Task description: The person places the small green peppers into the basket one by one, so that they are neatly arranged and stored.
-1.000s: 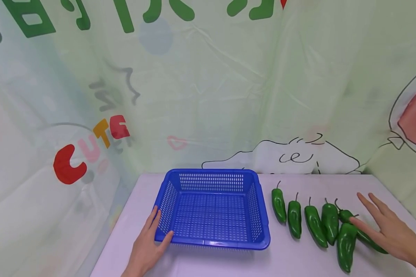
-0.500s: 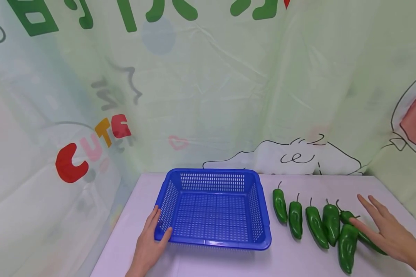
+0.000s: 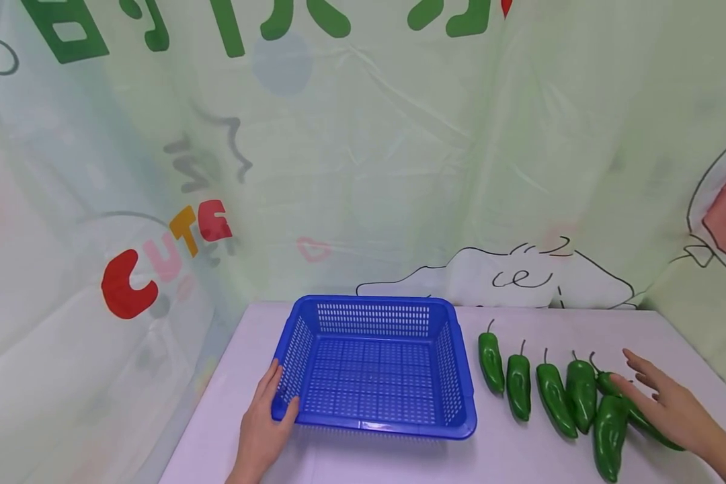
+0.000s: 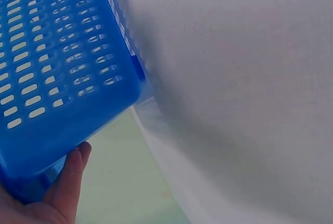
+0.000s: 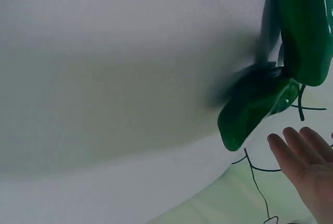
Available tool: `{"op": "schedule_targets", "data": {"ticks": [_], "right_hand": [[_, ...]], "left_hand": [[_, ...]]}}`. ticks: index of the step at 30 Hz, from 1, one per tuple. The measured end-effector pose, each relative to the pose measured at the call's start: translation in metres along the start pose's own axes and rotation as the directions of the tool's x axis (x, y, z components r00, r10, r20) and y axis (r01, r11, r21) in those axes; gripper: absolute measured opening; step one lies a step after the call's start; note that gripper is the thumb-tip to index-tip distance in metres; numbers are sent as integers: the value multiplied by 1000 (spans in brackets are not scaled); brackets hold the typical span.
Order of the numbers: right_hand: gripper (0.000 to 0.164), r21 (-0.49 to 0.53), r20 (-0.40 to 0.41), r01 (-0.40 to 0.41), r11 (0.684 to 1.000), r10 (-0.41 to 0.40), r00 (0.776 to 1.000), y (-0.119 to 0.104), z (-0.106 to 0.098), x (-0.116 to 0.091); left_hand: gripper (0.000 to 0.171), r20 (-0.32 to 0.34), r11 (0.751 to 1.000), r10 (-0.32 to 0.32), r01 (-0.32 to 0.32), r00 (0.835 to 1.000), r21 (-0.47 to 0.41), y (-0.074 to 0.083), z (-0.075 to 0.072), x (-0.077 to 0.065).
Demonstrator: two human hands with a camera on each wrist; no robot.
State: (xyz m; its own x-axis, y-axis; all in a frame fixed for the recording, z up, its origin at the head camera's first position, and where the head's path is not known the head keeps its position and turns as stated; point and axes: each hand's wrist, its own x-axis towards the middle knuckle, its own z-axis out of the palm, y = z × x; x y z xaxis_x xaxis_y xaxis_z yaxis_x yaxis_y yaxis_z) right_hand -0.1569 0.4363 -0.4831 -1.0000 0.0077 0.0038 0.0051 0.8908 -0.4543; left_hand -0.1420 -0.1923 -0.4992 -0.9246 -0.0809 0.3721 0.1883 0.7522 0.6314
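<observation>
A blue plastic basket (image 3: 369, 383) with slotted walls stands on the table, its inside bare. My left hand (image 3: 263, 427) rests on its near left corner, fingers laid straight along the left rim and thumb on the front rim. In the left wrist view, fingertips (image 4: 82, 154) lie against the blue rim. Several green peppers (image 3: 519, 386) with thin stems are spread right of the basket. Held over the rightmost ones is my right hand (image 3: 674, 410), fingers loosely extended and holding nothing. It partly hides a pepper (image 3: 653, 429) beneath it. The right wrist view shows two peppers (image 5: 307, 26) beside the fingertips.
The table (image 3: 339, 464) has a pale cover. Behind it and at both sides hangs a printed curtain (image 3: 363, 168) with coloured letters and line drawings. A strip of table separates the basket from the leftmost pepper (image 3: 491, 363).
My right hand's fingers have drawn together and bent slightly, and the hand has turned a little. The left hand stays at the basket corner. The head view has shifted slightly.
</observation>
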Motion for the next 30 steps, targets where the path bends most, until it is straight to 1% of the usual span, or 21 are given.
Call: {"op": "schedule_targets", "data": {"ticks": [3, 6, 15, 21, 26, 30], "right_hand": [[82, 30, 23, -45, 999, 45, 999, 2, 1, 3], [81, 56, 28, -59, 997, 57, 998, 6, 4, 4], [72, 83, -1, -37, 996, 38, 999, 13, 13, 7], [68, 78, -4, -32, 996, 32, 999, 15, 15, 7], [64, 74, 10, -31, 997, 31, 999, 18, 14, 7], [61, 74, 1, -28, 997, 28, 1000, 20, 16, 5]], "left_hand": [[62, -9, 1000, 5, -5, 1000, 5, -1, 2, 0], [62, -28, 1000, 21, -20, 999, 12, -1, 3, -1], [57, -111, 996, 82, -77, 990, 42, -4, 7, -1], [57, -131, 997, 75, -70, 989, 38, -6, 10, -1], [57, -134, 998, 65, -62, 989, 26, -8, 11, -1], [57, -135, 997, 71, -68, 988, 28, -6, 10, -1]]}}
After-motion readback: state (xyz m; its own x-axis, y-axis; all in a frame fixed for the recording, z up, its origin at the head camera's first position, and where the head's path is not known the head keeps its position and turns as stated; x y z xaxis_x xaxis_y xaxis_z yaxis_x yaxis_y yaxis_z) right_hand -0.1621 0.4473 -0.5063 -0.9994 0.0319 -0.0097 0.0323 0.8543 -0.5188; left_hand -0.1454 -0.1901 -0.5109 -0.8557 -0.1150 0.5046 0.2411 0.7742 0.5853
